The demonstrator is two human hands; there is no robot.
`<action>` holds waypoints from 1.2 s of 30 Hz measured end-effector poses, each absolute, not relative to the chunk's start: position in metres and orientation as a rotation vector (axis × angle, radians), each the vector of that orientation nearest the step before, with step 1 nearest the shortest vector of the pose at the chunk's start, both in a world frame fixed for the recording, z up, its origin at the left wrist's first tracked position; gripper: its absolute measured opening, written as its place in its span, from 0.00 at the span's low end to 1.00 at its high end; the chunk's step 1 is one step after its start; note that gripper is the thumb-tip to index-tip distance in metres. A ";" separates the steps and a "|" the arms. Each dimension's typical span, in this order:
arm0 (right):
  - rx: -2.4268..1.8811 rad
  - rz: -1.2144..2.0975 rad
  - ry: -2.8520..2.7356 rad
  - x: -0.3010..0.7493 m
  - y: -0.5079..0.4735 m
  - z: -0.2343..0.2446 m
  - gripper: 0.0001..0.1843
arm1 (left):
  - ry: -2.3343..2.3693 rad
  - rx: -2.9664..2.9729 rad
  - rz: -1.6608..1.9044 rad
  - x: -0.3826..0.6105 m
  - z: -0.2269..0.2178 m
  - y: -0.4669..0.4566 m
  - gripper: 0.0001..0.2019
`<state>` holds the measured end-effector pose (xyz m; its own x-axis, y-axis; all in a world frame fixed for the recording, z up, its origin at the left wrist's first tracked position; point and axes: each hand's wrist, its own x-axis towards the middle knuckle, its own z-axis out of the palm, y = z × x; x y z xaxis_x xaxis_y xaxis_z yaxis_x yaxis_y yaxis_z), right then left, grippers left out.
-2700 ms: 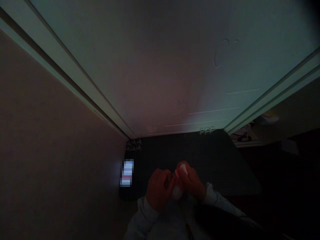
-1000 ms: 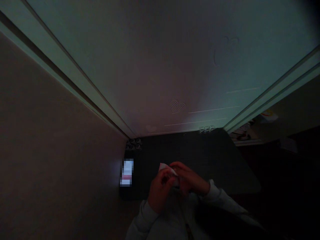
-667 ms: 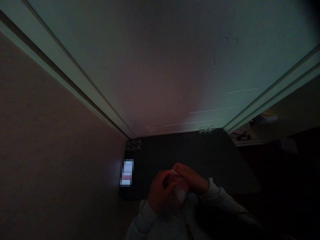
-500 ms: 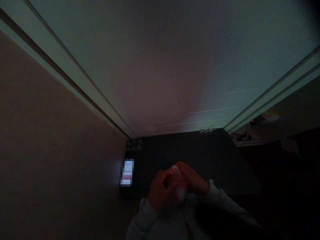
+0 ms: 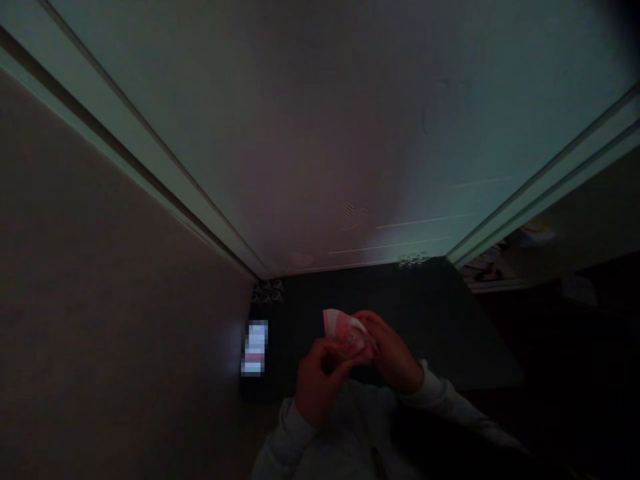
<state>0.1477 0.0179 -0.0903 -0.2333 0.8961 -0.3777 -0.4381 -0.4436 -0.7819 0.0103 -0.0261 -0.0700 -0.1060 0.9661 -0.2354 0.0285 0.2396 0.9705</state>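
A thin, crinkled pink-and-white piece [image 5: 337, 325] is held up above the dark table, with a pale fan-like edge at its upper left. Dim light hides whether it is cloth or a wrapper. My left hand [image 5: 319, 380] pinches its lower left side between thumb and fingers. Wrapped round its right side is my right hand [image 5: 395, 353], its fingertips partly hidden behind it. A small shiny round patch [image 5: 354, 338] shows in the middle of the piece; I cannot tell what it is.
A lit, blurred-out screen [image 5: 255, 348] lies on the dark table [image 5: 425, 313] by the left wall. Small ring-like shapes [image 5: 269, 291] sit at the back left corner, similar ones [image 5: 413, 259] at the back right. A pale panel [image 5: 300, 133] rises behind. Shelves [image 5: 493, 283] stand right.
The pink-and-white piece has been raised and turned, and its pale edge now fans out to the upper left. Its rounded pale lower end no longer shows below my left hand.
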 end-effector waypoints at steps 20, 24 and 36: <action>-0.841 1.959 -0.342 0.140 0.009 -0.097 0.09 | 1.304 0.823 1.175 0.007 -0.079 -0.018 0.08; -0.874 1.868 -0.394 0.133 0.006 -0.100 0.13 | 1.296 0.798 1.137 0.009 -0.077 -0.018 0.09; -0.979 1.855 -0.482 0.136 0.003 -0.109 0.13 | 1.124 0.547 1.076 0.012 -0.088 -0.021 0.12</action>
